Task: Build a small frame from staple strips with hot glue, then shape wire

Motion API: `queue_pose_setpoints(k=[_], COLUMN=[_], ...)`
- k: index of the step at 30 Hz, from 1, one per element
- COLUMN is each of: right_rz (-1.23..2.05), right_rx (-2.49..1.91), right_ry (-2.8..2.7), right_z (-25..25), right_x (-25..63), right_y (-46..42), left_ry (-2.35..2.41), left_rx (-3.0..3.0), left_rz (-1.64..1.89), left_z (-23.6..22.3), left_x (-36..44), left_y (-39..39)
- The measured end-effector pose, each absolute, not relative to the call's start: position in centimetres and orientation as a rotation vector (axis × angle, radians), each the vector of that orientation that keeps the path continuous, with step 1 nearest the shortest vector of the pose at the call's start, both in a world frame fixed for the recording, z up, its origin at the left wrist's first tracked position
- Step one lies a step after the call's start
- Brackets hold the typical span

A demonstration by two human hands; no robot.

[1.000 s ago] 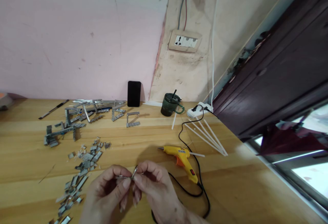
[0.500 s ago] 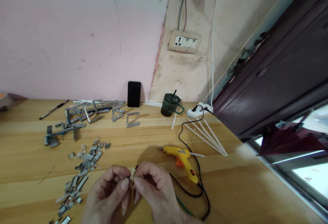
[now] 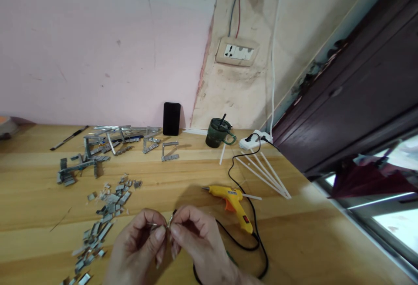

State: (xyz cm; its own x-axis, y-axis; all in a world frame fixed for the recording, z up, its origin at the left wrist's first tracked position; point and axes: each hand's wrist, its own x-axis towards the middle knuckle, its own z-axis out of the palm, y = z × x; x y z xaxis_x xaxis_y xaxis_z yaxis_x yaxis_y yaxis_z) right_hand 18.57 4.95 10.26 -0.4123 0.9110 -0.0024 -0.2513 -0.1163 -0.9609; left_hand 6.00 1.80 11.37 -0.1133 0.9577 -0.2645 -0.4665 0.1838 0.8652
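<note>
Low in the head view, my left hand and my right hand meet fingertip to fingertip, both closed in a pinch. Between them shows a small shiny strip, silvery with a dark end; most of it is hidden by the fingers. Its exact kind cannot be made out. To the left of my hands lie many small grey metallic-looking pieces in a loose trail. A yellow glue gun lies on its side to the right, its nozzle pointing left and a glue stick in its back.
On the wooden table, grey angular frames stand at the back left near a pen. A black phone leans on the wall. A green mug, a power strip and white glue sticks are right; a black cord loops nearby.
The shiny strip has turned slightly between my fingertips and shows less of its face. Both hands stay almost in place. More black cord shows under my right wrist.
</note>
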Motion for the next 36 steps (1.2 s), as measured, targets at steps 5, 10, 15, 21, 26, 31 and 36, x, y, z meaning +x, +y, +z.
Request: queue_pose_setpoints(k=[5,10,15,21,26,31,36], right_rz=[1.401,1.058,1.168,1.476,1.707,1.866,1.946], right_rx=[-0.798,-0.810,-0.896,-0.891,-0.975,-1.001,-0.948], right_ry=[-1.504,-1.731,-1.702,-1.578,-1.500,-1.440,-1.318], right_z=[10.7,11.1,11.5,11.5,11.7,11.4,10.9], right_x=[19.0,19.2,19.8,20.5,20.7,20.5,20.0], right_y=[4.5,4.3,4.8,5.8,6.6,6.8,6.3], left_ry=[1.085,1.100,1.137,1.100,1.134,1.121,1.094], left_rx=[0.655,0.695,0.747,0.684,0.726,0.781,0.864], left_rz=[1.336,1.313,1.226,1.207,1.179,1.253,1.266], left_z=[11.1,11.4,11.7,12.6,12.6,11.5,10.1], left_x=[5.9,5.7,5.8,6.0,6.0,6.1,6.1], left_y=[1.6,1.7,2.0,1.9,2.1,2.0,1.5])
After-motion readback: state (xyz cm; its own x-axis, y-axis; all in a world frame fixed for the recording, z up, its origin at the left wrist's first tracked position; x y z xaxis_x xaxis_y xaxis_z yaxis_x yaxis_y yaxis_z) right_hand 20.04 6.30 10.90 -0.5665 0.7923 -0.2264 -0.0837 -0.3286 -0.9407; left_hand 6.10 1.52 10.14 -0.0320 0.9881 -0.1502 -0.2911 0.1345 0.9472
